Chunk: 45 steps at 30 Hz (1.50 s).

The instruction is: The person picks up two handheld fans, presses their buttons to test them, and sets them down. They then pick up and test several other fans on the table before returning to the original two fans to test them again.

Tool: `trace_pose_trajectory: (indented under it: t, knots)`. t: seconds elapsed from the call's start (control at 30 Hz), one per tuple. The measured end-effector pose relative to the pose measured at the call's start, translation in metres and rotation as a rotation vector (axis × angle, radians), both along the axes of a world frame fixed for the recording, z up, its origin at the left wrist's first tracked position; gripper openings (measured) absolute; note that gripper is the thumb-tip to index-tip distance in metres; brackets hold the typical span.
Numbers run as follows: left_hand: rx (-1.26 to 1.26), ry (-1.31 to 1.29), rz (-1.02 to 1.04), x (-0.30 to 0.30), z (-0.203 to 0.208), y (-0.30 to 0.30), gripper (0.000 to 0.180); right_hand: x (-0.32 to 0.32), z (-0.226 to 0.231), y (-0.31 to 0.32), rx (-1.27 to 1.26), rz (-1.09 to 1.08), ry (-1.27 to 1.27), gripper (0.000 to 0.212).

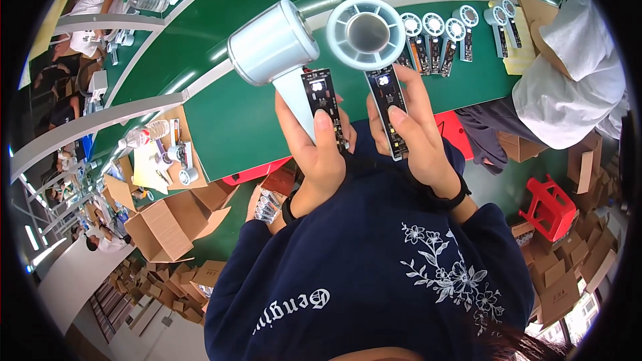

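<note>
My left hand [314,144] is closed around the handle of a pale blue handheld fan [273,43]. Its barrel-shaped head is turned sideways, and a black circuit board [324,97] shows along the handle, my thumb pressing its lower part. In my right hand [421,134] is a second handheld fan [366,32], its round, spoked head facing up at me. The thumb lies on this fan's bare black circuit board [386,97]. A small lit display glows on both boards. The two fans are held side by side, apart, above the table's near edge.
Several similar fans with bare boards [433,25] lie in a row on the green table [247,130], to the right. Another person [568,73] sits at the right. Cardboard boxes [160,230], a water bottle [144,135] and a red stool [550,207] stand around.
</note>
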<state>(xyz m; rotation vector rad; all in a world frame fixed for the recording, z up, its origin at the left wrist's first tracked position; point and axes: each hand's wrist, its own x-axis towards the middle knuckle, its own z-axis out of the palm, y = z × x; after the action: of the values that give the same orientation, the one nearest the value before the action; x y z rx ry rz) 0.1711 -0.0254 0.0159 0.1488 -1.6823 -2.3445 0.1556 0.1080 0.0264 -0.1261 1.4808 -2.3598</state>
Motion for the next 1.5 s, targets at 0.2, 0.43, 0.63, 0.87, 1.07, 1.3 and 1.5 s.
trace_pose_trajectory:
  t: [0.2,0.43,0.63,0.87,1.07,1.3,1.5]
  knots:
    - [-0.139,0.022,0.048,0.001,0.001,0.003,0.041,0.001,0.001,-0.004,0.062,-0.028,-0.008,0.051]
    - [0.076,-0.028,0.034,-0.002,0.002,0.003,0.056,-0.003,-0.001,-0.002,0.008,0.025,0.040,0.051]
    - [0.051,-0.015,0.039,-0.003,0.000,0.002,0.055,-0.008,-0.002,-0.002,0.013,0.047,0.047,0.050]
    - [-0.052,0.074,0.058,-0.002,-0.002,0.005,0.056,-0.010,0.001,-0.005,0.010,0.052,0.045,0.050]
    - [0.024,0.049,0.090,0.004,0.001,0.007,0.057,-0.010,-0.001,-0.005,-0.014,0.117,0.096,0.050]
    - [0.035,0.045,0.110,0.010,0.002,0.007,0.057,-0.004,0.000,-0.005,-0.011,0.139,0.092,0.050]
    - [0.035,0.043,0.109,0.014,0.003,0.009,0.057,-0.002,-0.001,-0.002,-0.027,0.139,0.104,0.050]
